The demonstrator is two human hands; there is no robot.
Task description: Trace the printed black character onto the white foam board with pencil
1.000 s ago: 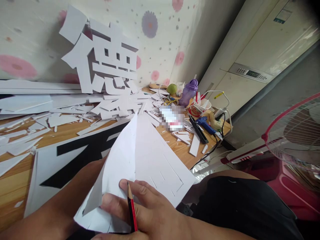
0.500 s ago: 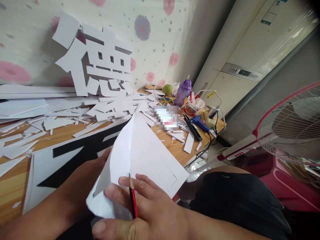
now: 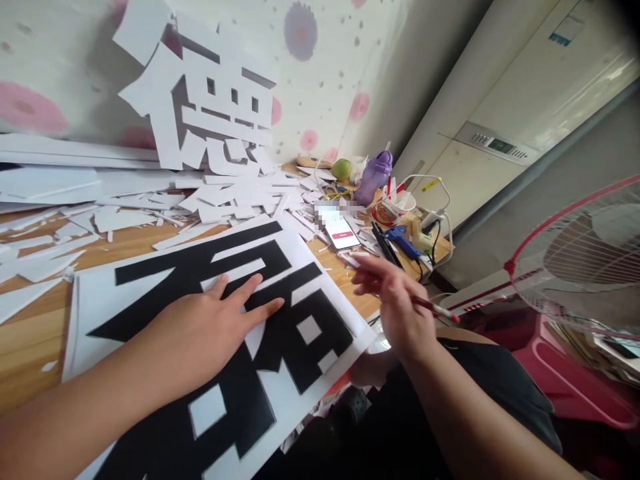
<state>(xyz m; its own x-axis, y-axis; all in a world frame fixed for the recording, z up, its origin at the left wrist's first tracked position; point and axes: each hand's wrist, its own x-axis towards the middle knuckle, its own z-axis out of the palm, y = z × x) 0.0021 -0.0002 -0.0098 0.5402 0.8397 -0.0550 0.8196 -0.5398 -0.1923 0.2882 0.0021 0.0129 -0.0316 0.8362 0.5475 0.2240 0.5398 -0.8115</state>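
Note:
A sheet printed with a large black character [image 3: 235, 250] lies flat over white board at the table's front edge. My left hand [image 3: 215, 327] rests on it, fingers spread and pressing down. To the right of the sheet, my right hand [image 3: 400, 307] is raised with a red and black pencil [image 3: 434, 308] held in it. The pencil's red end points right, towards my lap; its tip is hidden by the fingers. A phone [image 3: 340, 230] with a lit screen lies just beyond my right hand.
A white cut-out character [image 3: 165, 100] leans on the wall above heaped board scraps [image 3: 235, 197]. At the table's right stand a purple bottle [image 3: 374, 179], a paper bowl [image 3: 393, 208], a blue glue gun [image 3: 404, 241] and cables. A fan [image 3: 585, 247] stands further right.
The lifted printed sheet has come down flat, black side showing. My left hand now lies on top of it. My right hand has moved up and right, off the paper, with the pencil.

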